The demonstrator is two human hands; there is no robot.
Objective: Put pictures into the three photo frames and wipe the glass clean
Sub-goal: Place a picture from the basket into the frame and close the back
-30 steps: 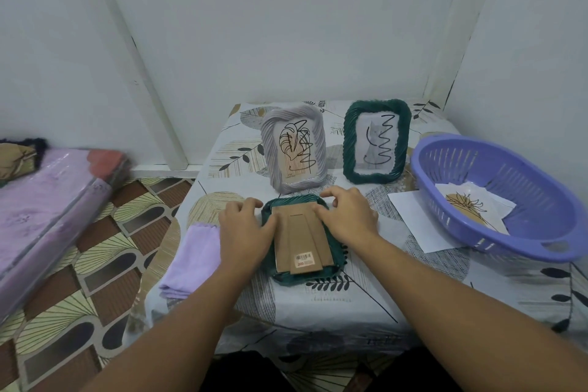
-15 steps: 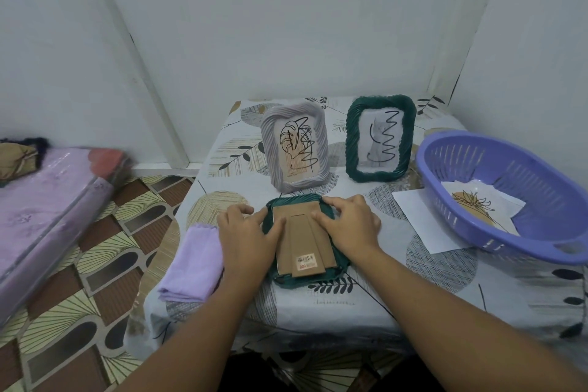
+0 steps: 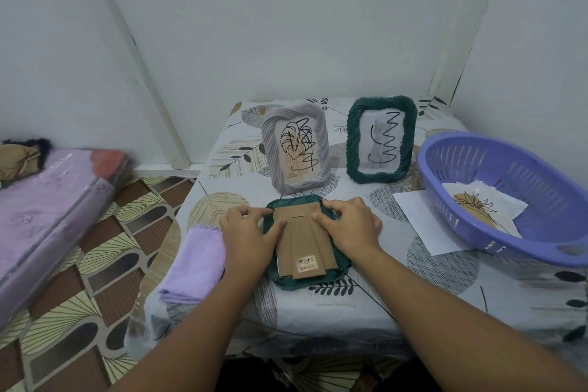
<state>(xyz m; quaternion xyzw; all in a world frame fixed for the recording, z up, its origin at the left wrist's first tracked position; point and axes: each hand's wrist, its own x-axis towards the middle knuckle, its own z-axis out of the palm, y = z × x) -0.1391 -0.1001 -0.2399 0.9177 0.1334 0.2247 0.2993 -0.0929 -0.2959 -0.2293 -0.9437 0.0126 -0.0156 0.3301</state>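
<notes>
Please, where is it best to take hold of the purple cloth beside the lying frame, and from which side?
Probably pinch the purple cloth at its far scalloped edge, coming from above with the left hand. It lies folded flat on the table, and that edge is exposed.

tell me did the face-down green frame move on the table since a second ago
No. The face-down green frame lies just in front of the standing grey frame, beside the purple cloth, as before; only the camera shifted.

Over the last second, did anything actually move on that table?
Hardly. The left hand and right hand stay pressed on the cardboard back of the face-down green frame; only fingertips shifted slightly. The standing frames, cloth and basket stayed put.
</notes>
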